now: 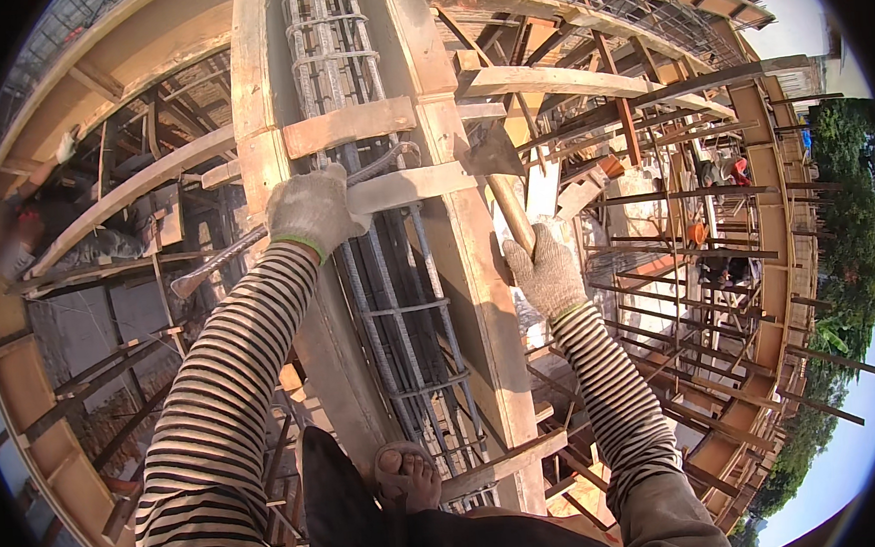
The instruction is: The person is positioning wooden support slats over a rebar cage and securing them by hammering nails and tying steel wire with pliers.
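Observation:
My left hand (pixel 308 206), in a pale knit glove, is closed on a metal pry bar (pixel 212 272), over the formwork near a short wooden crosspiece (pixel 402 185). The bar's curved end shows above that crosspiece. My right hand (pixel 543 272), also gloved, grips the wooden handle (pixel 509 209) of a tool with a dark metal head (pixel 490 150), which is beside the crosspiece's right end. Between two long boards (pixel 260 74) runs a steel rebar cage (pixel 390 316), with another wooden crosspiece (pixel 348 124) across it higher up.
My sandalled foot (pixel 420 475) is low on the formwork near a lower cross batten (pixel 509 465). Timber supports (pixel 660 310) and open gaps surround the beam. Another person (pixel 19 234) is at the far left. A curved formwork edge (pixel 772 333) and trees are at the right.

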